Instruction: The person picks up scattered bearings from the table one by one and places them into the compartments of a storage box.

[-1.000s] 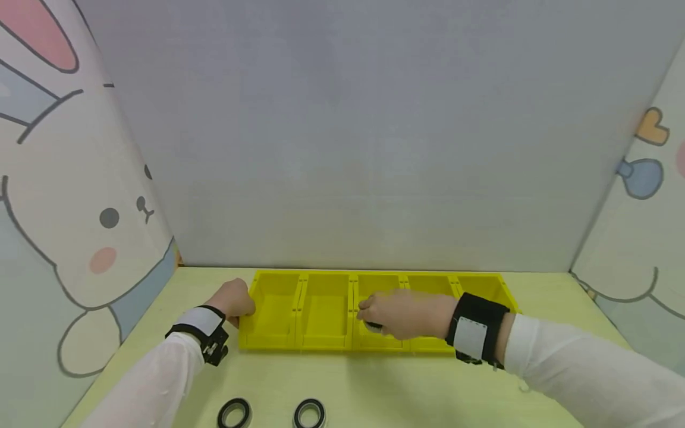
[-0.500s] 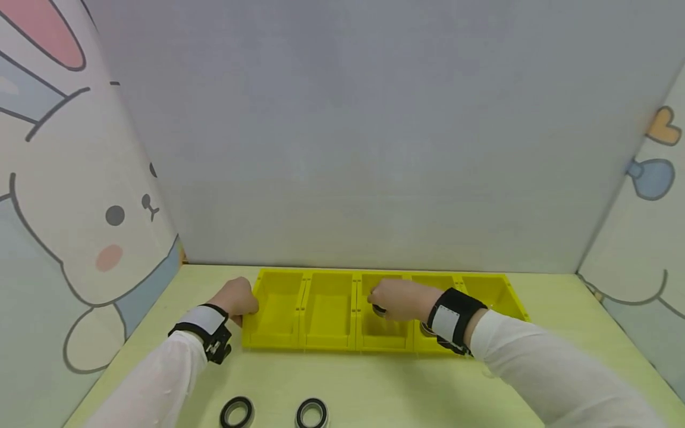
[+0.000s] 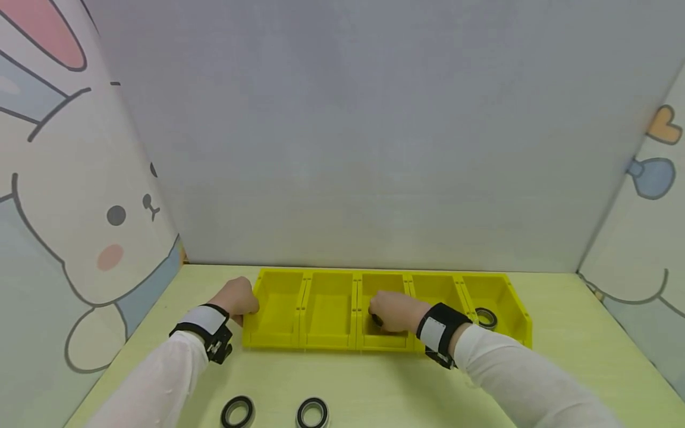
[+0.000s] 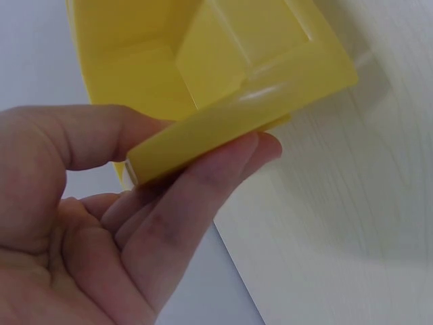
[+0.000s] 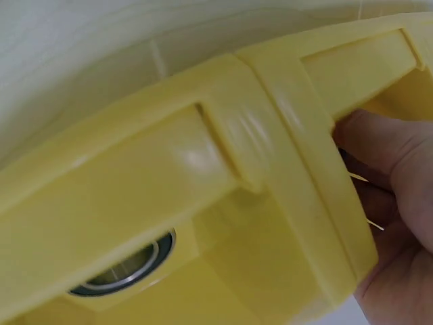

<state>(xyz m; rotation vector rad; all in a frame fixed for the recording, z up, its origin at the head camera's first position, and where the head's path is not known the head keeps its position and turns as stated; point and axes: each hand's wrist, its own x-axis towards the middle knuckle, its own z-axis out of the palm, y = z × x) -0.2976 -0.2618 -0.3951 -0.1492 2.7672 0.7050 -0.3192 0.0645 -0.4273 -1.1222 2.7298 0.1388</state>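
Observation:
A yellow row of joined bins (image 3: 327, 342) stands on the table. My left hand (image 3: 235, 299) pinches its left end wall, thumb inside and fingers outside, as the left wrist view shows (image 4: 128, 203). My right hand (image 3: 397, 310) is down inside the middle bin, holding a ring bearing (image 3: 377, 320) of which only a dark edge shows. In the right wrist view the bin wall hides the fingertips of that hand (image 5: 399, 183). Another bearing (image 5: 162, 250) lies in the bin beside it, and one more bearing (image 3: 486, 318) lies in the rightmost bin.
Two black-rimmed bearings, a left one (image 3: 237, 412) and a right one (image 3: 313, 412), lie on the pale table (image 3: 364, 386) near its front. A grey wall (image 3: 374, 148) rises behind the bins, with cartoon-printed panels at both sides.
My right hand has moved down into the middle bin with the bearing, its forearm shifting left and uncovering the bearing in the rightmost bin. The left hand keeps its grip on the end wall.

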